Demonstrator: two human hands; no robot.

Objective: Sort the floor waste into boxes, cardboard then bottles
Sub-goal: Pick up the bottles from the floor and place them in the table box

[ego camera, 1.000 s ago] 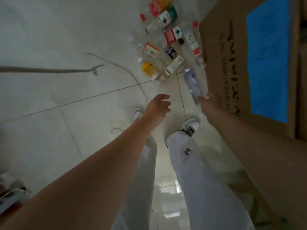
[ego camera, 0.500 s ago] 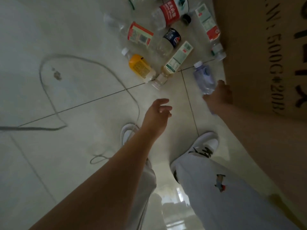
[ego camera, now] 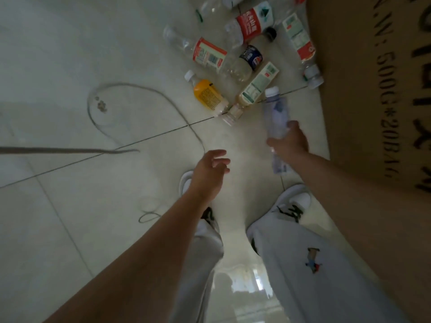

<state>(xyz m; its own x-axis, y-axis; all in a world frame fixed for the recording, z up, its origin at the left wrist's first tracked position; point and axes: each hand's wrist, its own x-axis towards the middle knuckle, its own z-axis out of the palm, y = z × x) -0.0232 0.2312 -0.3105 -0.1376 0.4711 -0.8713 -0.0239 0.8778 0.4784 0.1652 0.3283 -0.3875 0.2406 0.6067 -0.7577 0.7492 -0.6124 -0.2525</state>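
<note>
Holding: the right hand [ego camera: 289,143], centre right of the frame, grips a clear bottle [ego camera: 276,113] around its lower body. The bottle's white cap points up the frame, and it looks clear of the floor [ego camera: 70,54].
Left hand: the left hand [ego camera: 210,169], at centre, hangs with fingers loosely spread and holds nothing.
Box: a cardboard box [ego camera: 373,89] fills the right edge, its wall just beside the gripping hand; its opening is out of view.
Pile: other bottles [ego camera: 235,66] lie on the floor at upper centre, among them an orange bottle [ego camera: 208,95] and a red-label bottle [ego camera: 250,23].
Handling: the held bottle looks empty, so it is likely light. Its thin plastic probably gives under a squeeze, and the smooth wall may slip.
Where to hold: a wrap around the body, as shown, seems sound; the neck under the cap would be the stiffer spot.
Also seen: a grey cord [ego camera: 144,89] loops across the floor at left.
</note>
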